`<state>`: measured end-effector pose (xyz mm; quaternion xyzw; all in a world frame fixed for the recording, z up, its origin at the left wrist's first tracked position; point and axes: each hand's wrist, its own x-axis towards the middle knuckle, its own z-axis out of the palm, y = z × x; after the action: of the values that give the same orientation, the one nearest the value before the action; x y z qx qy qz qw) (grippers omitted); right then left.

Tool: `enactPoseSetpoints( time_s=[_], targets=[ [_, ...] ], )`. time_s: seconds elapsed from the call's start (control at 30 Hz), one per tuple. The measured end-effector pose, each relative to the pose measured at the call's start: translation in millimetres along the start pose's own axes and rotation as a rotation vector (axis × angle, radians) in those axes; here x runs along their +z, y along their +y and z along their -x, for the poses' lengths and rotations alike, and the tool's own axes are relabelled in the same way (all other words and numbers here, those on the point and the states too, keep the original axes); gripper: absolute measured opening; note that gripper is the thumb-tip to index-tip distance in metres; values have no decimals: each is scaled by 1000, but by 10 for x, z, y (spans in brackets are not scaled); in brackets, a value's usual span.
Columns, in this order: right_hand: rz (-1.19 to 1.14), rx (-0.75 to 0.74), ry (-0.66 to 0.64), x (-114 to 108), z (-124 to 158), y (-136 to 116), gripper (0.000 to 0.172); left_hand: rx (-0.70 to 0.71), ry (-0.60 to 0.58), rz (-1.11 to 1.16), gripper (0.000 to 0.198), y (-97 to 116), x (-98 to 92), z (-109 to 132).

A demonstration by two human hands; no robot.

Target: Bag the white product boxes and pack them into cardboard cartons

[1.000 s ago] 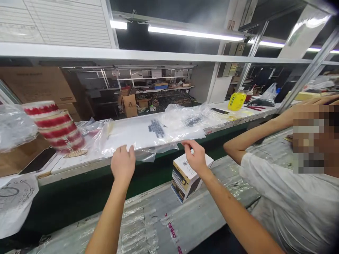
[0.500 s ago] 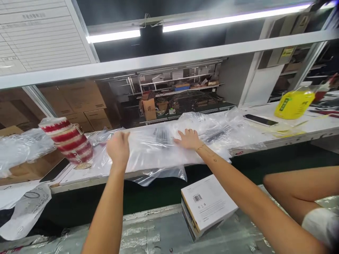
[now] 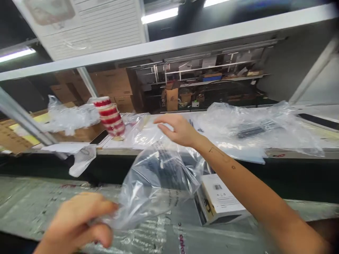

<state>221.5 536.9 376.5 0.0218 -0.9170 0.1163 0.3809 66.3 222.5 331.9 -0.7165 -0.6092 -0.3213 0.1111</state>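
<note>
My left hand [image 3: 79,220], low at the left and a little blurred, is closed on one end of a clear plastic bag [image 3: 156,173]. The bag, with dark print on it, stretches from that hand up to the worktable edge. Over the table, my right hand [image 3: 177,129] holds nothing that I can see, its thumb and fingers apart, close above the bag's far end. A white printed box [image 3: 225,199] with a barcode sits below the table edge, behind the bag and under my right forearm. More clear plastic bags [image 3: 246,127] lie on the table to the right.
A red-and-white striped stack [image 3: 111,120] stands on the table at the left. A phone [image 3: 319,121] lies at the far right. Crumpled plastic [image 3: 74,116] tops a cardboard box at the left. A metal rail [image 3: 169,47] crosses above the table.
My left hand has come down and toward me from above the table, pulling a plastic bag out over the edge. My right hand has lifted off the bags. The view has swung left.
</note>
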Motion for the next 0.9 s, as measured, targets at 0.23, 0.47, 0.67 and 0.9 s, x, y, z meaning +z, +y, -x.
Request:
enactPoseSetpoints(
  time_s=[0.23, 0.47, 0.67, 0.9],
  targets=[
    [-316, -441, -1195, 2002, -126, -1457, 78, 282, -370, -52, 21, 417, -269, 866],
    [13, -241, -676, 2571, 1127, -2167, 25, -833, -126, 524, 67, -101, -536, 2454],
    [145, 107, -278, 2456, 1719, -2593, 33, -1119, -468, 1001, 53, -501, -131, 2194],
    [96, 667, -333, 1815, 2238, -2782, 51, -761, -752, 1010, 28, -339, 448, 1344]
  ],
)
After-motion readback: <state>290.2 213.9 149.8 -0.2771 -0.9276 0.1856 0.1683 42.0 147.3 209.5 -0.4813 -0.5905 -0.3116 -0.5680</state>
